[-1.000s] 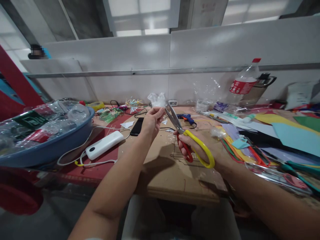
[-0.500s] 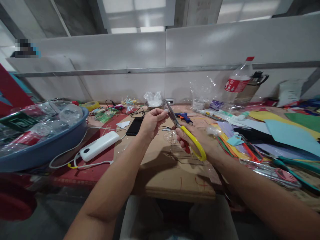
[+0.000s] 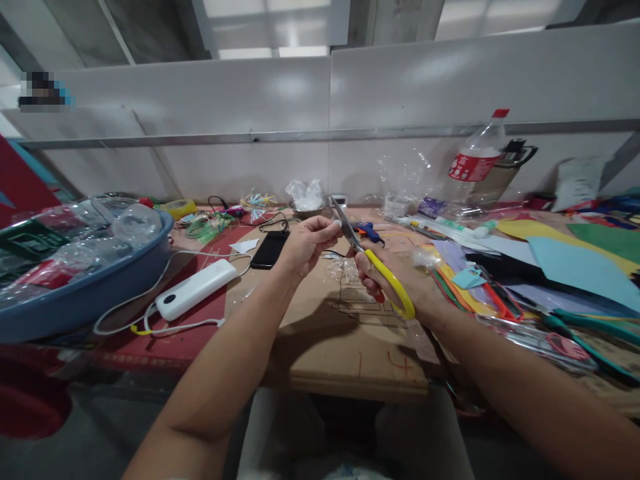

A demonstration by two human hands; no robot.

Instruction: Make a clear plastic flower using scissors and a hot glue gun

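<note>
My right hand (image 3: 373,273) grips a pair of scissors (image 3: 387,277) with yellow handles, a touch of red showing below. Their metal blades point up and away, close to the fingertips of my left hand (image 3: 310,243). Thumb and forefinger of that hand are pinched together; a tiny whitish bit shows at their tips, too small to make out. Beneath both hands lies a cardboard sheet (image 3: 300,347) with black drawn lines and red marks. A clear crumpled plastic piece (image 3: 343,269) rests on it.
To the left are a blue basin (image 3: 125,273) of plastic bottles, a white power bank (image 3: 197,288) with cable and a black phone (image 3: 270,250). A blue glue gun (image 3: 369,232) lies behind. Coloured sheets (image 3: 580,267), pliers (image 3: 595,340) and a large bottle (image 3: 475,163) occupy the right.
The scissors' handles have come closer together. My left fingertips have shifted slightly right, against the blades. The view has moved a little.
</note>
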